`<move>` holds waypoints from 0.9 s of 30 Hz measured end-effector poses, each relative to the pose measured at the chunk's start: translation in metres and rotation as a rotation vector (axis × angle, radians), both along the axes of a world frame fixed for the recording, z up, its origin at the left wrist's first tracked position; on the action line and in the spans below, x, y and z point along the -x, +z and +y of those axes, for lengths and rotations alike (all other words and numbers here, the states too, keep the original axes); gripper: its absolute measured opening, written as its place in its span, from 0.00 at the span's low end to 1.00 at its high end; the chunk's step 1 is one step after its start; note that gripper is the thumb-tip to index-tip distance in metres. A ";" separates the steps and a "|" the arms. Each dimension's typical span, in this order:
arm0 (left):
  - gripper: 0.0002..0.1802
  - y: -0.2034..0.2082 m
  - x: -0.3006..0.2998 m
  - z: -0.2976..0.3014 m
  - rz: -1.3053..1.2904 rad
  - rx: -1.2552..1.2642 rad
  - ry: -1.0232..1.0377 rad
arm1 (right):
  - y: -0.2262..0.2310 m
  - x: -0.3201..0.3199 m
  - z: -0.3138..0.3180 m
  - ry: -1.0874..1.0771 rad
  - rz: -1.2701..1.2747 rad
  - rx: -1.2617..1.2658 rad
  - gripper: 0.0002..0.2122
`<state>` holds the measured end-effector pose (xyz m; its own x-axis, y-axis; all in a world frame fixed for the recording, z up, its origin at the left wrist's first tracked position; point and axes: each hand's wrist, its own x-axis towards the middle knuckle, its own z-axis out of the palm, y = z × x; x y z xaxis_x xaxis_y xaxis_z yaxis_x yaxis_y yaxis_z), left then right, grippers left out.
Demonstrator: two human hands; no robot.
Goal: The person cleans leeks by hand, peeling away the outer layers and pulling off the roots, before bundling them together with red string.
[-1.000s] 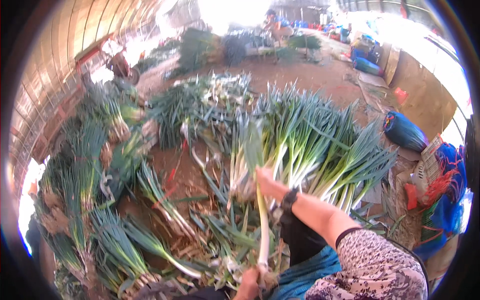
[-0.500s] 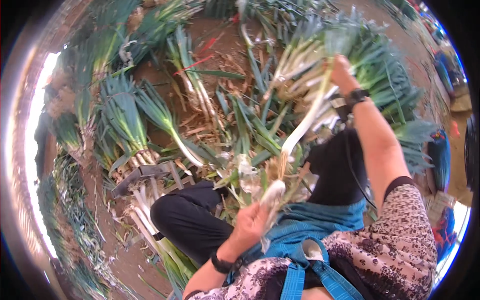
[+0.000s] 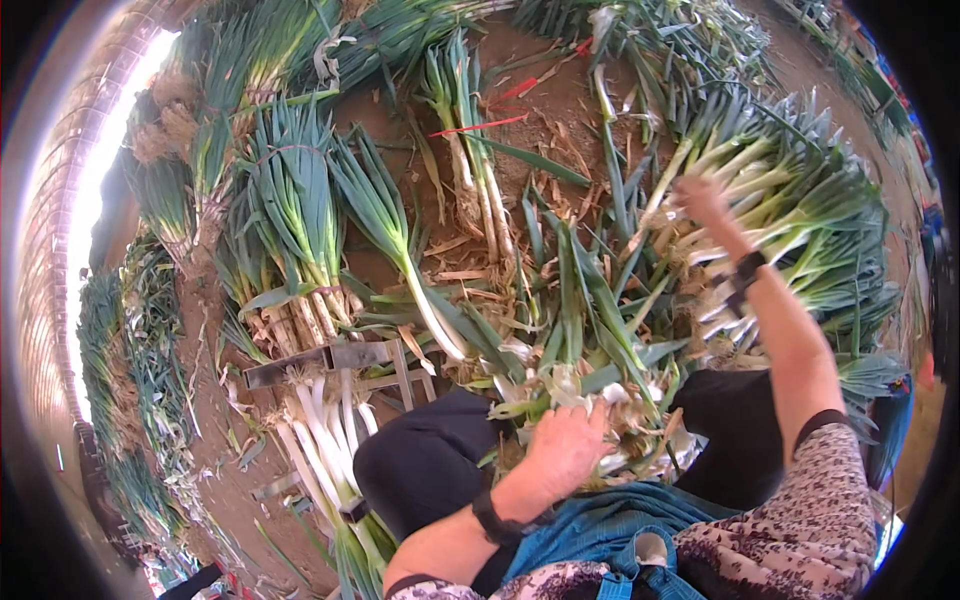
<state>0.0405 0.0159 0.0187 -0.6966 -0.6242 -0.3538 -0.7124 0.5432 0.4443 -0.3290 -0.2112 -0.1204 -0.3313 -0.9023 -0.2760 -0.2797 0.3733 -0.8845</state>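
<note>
My left hand (image 3: pixel 568 445) lies on a heap of pale leek peelings (image 3: pixel 640 425) between my knees, its back up and its fingers loosely spread over the scraps. I see no whole leek in it. My right hand (image 3: pixel 705 200) reaches forward at the right, smeared by motion, beside the white stalks of a large pile of leeks (image 3: pixel 810 200). Whether its fingers hold a leek is not clear. A single trimmed leek (image 3: pixel 425 295) lies on the ground ahead of my left knee, its white end toward me.
At the left, a metal stand (image 3: pixel 290 368) has white leek stalks (image 3: pixel 320 450) beside it. Behind it sits a tied leek bundle (image 3: pixel 295 200). Red tape (image 3: pixel 480 126) crosses a smaller bunch (image 3: pixel 470 150). More leeks (image 3: pixel 230 60) line the far left, and leaf litter (image 3: pixel 165 340) covers the ground.
The leek stretched between my hands is no longer seen there. My left hand has settled onto the peelings, and my right hand is over the pile's stalks. The whole view has shifted.
</note>
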 end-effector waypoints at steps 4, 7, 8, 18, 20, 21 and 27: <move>0.36 0.021 -0.016 -0.015 0.049 0.024 0.078 | -0.064 -0.200 -0.014 0.273 -0.003 -0.184 0.14; 0.35 0.024 -0.025 -0.027 0.040 -0.100 0.095 | -0.125 -0.283 -0.034 0.214 0.265 -0.202 0.15; 0.29 0.019 -0.028 -0.032 0.103 -0.046 0.122 | -0.141 -0.297 -0.043 0.228 0.241 -0.235 0.17; 0.26 0.023 -0.045 -0.035 0.094 -0.059 0.211 | -0.125 -0.277 -0.089 0.155 -0.245 -0.311 0.05; 0.26 0.019 -0.041 -0.032 0.089 0.025 0.157 | -0.113 -0.217 -0.070 0.710 0.264 -0.250 0.05; 0.26 0.016 -0.039 -0.031 0.065 0.094 0.104 | -0.111 -0.188 -0.049 1.069 0.927 0.065 0.05; 0.34 0.009 -0.034 -0.029 -0.098 -0.155 0.090 | -0.024 -0.178 0.106 0.473 0.247 -0.713 0.16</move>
